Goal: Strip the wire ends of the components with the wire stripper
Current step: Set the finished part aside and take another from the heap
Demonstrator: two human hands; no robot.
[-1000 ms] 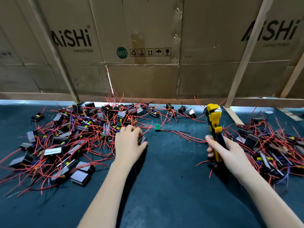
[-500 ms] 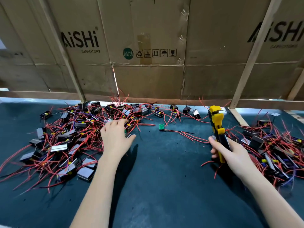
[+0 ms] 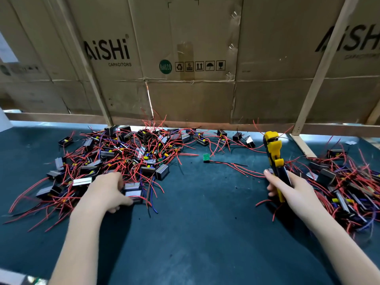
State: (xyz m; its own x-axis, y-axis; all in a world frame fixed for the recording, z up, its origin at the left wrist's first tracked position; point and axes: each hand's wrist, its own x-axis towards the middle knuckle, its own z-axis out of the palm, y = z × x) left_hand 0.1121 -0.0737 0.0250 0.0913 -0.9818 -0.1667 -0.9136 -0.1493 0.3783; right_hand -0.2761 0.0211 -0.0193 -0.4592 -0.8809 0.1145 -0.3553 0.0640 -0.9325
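Since a second ago my left hand has pulled back from the far side of the heap to its near edge, where its fingers now curl around a small black box-shaped component with red wire leads. My right hand grips the yellow-and-black wire stripper upright, head away from me, above the dark green mat, beside the right-hand pile of components.

Worktop: dark teal mat, matt, finely textured. Wire stripper: yellow and black plastic, slight sheen. Components: black casings with glossy reflective faces; red wires in smooth insulation. Backing panels: matt brown corrugated cardboard, creased, on bare wooden battens.
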